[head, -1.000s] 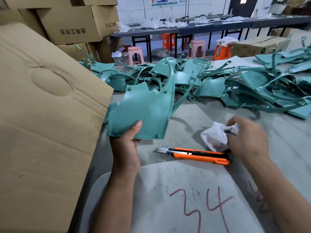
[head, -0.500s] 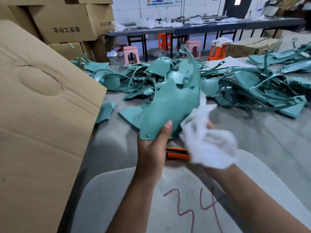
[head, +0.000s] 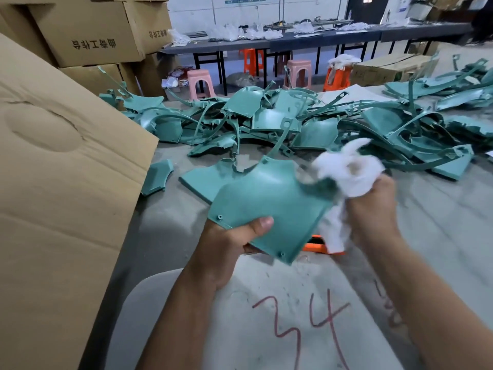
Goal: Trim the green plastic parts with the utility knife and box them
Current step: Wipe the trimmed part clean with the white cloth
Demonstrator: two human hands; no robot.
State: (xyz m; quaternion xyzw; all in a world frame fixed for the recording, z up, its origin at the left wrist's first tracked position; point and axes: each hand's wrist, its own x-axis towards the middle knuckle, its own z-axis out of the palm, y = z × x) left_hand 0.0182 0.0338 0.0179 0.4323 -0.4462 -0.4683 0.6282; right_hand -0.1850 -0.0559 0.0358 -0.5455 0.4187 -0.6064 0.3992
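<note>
Since half a second ago the part (head: pixel 269 201) has tipped flatter toward the camera, and the rag (head: pixel 349 169) has slid from its lower edge up to its corner at 2 o'clock. The left hand (head: pixel 229 247) grips the part's near edge at 7 o'clock, thumb curled on top, holding it above the table (head: pixel 440 222). The right hand (head: pixel 373 206) has its fingers closed round the rag, which presses against the part. The knife (head: pixel 316 245) lies on the table at 5 o'clock, mostly hidden beneath the part. The pile (head: pixel 306 124) of green parts spreads at 12 o'clock; a carton (head: pixel 53 196) stands at 9 o'clock.
</note>
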